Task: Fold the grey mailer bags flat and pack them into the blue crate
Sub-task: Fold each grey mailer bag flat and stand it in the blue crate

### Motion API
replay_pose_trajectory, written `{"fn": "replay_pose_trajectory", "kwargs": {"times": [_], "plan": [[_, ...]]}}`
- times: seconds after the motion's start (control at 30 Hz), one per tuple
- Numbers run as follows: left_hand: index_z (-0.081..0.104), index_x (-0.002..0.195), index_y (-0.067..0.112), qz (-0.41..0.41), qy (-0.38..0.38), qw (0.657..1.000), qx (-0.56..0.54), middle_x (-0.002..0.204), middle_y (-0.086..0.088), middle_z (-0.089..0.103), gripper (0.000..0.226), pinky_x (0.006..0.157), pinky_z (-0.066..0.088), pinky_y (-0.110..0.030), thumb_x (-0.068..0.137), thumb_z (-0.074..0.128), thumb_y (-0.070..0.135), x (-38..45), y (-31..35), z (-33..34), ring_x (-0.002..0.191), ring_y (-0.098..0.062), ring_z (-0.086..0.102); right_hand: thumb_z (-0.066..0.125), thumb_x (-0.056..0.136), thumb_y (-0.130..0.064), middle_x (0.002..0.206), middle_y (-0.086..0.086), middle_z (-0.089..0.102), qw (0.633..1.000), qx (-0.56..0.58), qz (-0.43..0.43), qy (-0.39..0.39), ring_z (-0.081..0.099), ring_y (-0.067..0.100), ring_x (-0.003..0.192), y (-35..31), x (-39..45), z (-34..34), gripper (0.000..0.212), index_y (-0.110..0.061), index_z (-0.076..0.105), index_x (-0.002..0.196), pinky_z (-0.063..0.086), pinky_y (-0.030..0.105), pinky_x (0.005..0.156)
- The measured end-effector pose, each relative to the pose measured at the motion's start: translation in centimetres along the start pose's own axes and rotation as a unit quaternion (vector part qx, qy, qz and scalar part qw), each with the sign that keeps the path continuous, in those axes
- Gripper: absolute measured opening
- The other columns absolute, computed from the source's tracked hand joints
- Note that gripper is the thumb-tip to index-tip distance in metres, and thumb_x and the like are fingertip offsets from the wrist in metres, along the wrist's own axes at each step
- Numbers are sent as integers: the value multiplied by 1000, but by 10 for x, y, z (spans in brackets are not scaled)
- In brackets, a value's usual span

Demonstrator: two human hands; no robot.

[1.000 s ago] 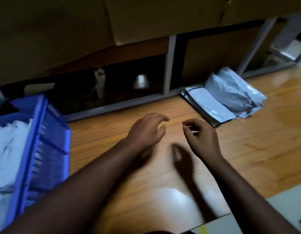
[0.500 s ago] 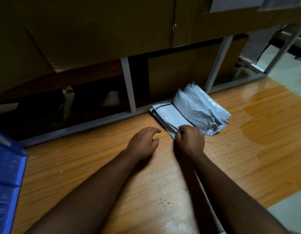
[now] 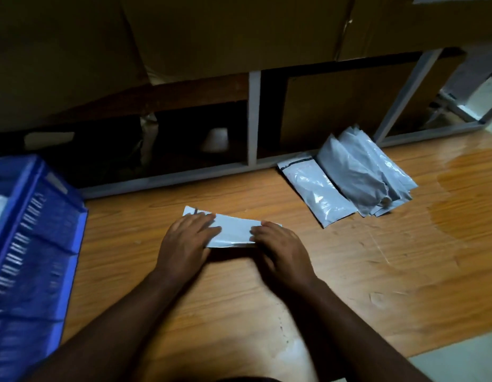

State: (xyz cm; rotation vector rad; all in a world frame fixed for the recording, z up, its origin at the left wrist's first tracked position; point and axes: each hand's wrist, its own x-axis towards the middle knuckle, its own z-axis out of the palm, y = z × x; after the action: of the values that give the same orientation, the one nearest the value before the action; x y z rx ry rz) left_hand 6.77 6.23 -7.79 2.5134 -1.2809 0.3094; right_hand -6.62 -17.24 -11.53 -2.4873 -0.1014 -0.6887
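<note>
A grey mailer [image 3: 233, 230] lies flat on the wooden floor [image 3: 349, 271], in the middle of the view, as a long narrow strip running left to right. Its upper face is pale grey and smooth, with a crisp near edge and a soft shadow beneath that edge; at its far left corner a small flap with a dark line shows past the fingers. The left hand [image 3: 184, 241] lies palm down on the strip's left end, fingers stretched out straight and pressing it to the floor. The right hand [image 3: 280, 246] rests on the right end, fingers bent at the knuckles with the tips on the strip's edge; whether they pinch it or only press cannot be told. The two hands sit apart, with bare mailer between them. To the right and farther off, against the foot of a white metal rack [image 3: 254, 117], lies a loose pile [image 3: 357, 175] of more grey bags, glossy and wrinkled, one flat with a dark strip along its far end and the others heaped and creased on top of it. The blue crate [image 3: 38, 238] stands at the left edge, its slotted wall facing the hands, well apart from the strip; something white shows inside it, blurred. Brown cardboard boxes [image 3: 211, 37] fill the shelf above.
</note>
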Motion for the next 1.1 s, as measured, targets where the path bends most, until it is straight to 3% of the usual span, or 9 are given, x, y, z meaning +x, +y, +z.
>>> {"fn": "replay_pose_trajectory", "kwargs": {"times": [0.17, 0.23, 0.3, 0.47, 0.57, 0.63, 0.73, 0.97, 1.1], "plan": [[72, 120, 23, -98, -71, 993, -6, 138, -5, 64, 56, 109, 41, -43, 67, 81, 10, -67, -31, -1, 128, -29, 59, 64, 101, -24, 150, 0, 57, 991, 9, -55, -120, 43, 21, 146, -24, 20, 33, 26, -17, 68, 126, 35, 32, 117], [69, 129, 27, -152, -132, 980, -4, 149, -3, 56, 53, 115, 38, -45, 77, 80, 34, -84, -30, 2, 137, -27, 53, 60, 100, -31, 151, 0, 55, 976, 0, -59, -211, 43, 21, 145, -27, 26, 39, 29, -20, 67, 126, 37, 39, 117], [64, 137, 31, -191, -148, 970, -12, 155, 4, 49, 58, 120, 32, -46, 88, 57, 62, -95, -26, 2, 145, -20, 43, 55, 99, -45, 152, -4, 53, 957, -10, -9, -291, 39, 17, 148, -27, 29, 39, 44, -23, 61, 136, 30, 44, 120], [58, 145, 20, -188, -41, 979, -61, 157, 1, 46, 59, 125, 23, -41, 103, 31, 52, -72, -15, 10, 149, -19, 37, 48, 103, -42, 147, -2, 59, 981, -38, 31, -188, 47, 22, 141, -48, 56, 53, 41, -22, 65, 134, 37, 45, 116], [37, 157, 16, -218, -88, 970, -64, 165, -2, 32, 74, 128, 15, -40, 104, 5, 57, -51, -11, 26, 155, -19, 22, 35, 105, -47, 163, 4, 39, 963, -115, 43, -240, 29, 29, 153, -60, 63, 87, 55, -21, 49, 151, 24, 53, 123], [37, 156, 11, -211, -113, 971, -20, 163, -8, 36, 81, 127, 19, -45, 105, -6, 56, -50, -15, 36, 153, -23, 28, 23, 106, -50, 168, 4, 28, 953, -147, 56, -260, 22, 30, 156, -60, 56, 106, 61, -23, 38, 159, 15, 56, 125], [38, 156, 7, -195, -133, 972, 19, 161, -11, 39, 72, 122, 29, -51, 110, 1, 48, -54, -22, 44, 152, -27, 31, 18, 109, -49, 171, 1, 22, 954, -161, 66, -242, 15, 27, 158, -59, 49, 113, 59, -27, 29, 162, 8, 53, 127], [32, 158, 6, -180, -127, 974, 53, 166, -11, 29, 68, 124, 23, -49, 110, 0, 42, -46, -22, 52, 156, -28, 20, 22, 109, -44, 171, 2, 19, 950, -178, 69, -247, 8, 26, 159, -62, 53, 113, 56, -29, 26, 163, 9, 54, 127], [35, 158, 7, -188, -120, 973, 57, 165, -11, 31, 62, 124, 24, -49, 111, 10, 39, -43, -22, 55, 155, -28, 22, 26, 108, -41, 171, 4, 20, 950, -185, 66, -245, 11, 28, 159, -59, 54, 116, 56, -27, 30, 162, 11, 55, 126]]}}
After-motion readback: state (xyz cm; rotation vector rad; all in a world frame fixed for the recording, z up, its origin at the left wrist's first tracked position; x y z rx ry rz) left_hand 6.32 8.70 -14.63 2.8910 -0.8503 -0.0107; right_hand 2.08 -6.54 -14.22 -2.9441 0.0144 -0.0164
